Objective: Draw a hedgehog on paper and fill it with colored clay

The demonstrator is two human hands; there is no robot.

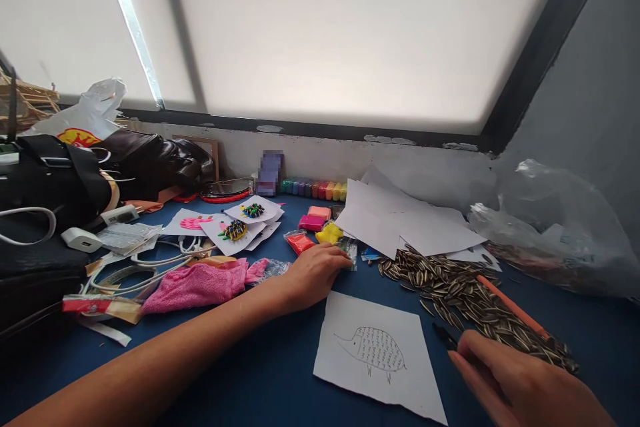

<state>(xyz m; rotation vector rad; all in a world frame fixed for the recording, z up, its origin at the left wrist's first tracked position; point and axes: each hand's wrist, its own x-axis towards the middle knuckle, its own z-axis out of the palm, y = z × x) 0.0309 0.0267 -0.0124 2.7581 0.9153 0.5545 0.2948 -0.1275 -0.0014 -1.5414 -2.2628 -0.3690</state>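
Observation:
My left hand reaches over the middle of the table with its fingers bent together. Its fingertips are at a clear plastic wrapper, just in front of a yellow lump of modelling clay; whatever they grip is hidden. At the lower right, my right hand is closed around a black pen. Between the hands lies a white sheet with a pen drawing of a spiny, long-snouted animal on four-stroke legs. Beside my left hand is a red clay packet.
Sunflower seeds lie heaped at the right, with an orange stick across them. Behind are blank papers, a plastic bag and a row of clay blocks. Leftward lie a pink cloth, decorated cards, cables and black bags.

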